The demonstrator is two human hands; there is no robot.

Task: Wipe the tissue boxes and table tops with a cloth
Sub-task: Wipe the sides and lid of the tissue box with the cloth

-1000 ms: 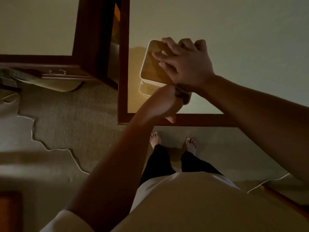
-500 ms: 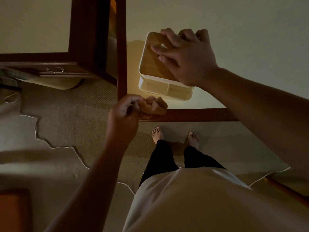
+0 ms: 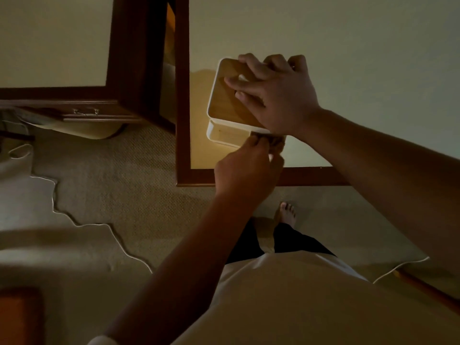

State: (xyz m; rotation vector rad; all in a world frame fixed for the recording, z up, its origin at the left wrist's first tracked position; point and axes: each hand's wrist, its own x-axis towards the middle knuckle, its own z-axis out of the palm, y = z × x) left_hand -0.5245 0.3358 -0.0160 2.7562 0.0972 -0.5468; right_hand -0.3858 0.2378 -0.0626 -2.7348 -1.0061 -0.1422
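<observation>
Dim carpeted floor [image 3: 129, 170] fills the left of the view, and a thin white cord [image 3: 82, 224] is seen snaking across it. Above it, a piece of dark wooden furniture [image 3: 129, 70] with a metal drawer handle [image 3: 86, 111] is set just beside the counter [image 3: 183, 95], which is framed in dark wood around a pale top. On that top, near the front left corner, the tissue box [image 3: 224, 103] is found: a white body under a wooden lid, with an open white compartment along its near side. The left hand [image 3: 245, 170] is raised from below, its fingers closed in a pinch on a small bunched cloth [image 3: 276, 141], which is pressed against the near side of the box at its right end. From the right, the right hand [image 3: 276, 95] is laid over the lid, two digits stretched across the wood and the others bent at the far edge, so that the box is gripped from above. Below the counter's front edge one bare foot [image 3: 287, 214] is visible on the carpet, with dark trousers [image 3: 293, 242] and a pale shirt [image 3: 286, 307] nearer the camera. How firmly the cloth is pressed cannot be told in the low light.
</observation>
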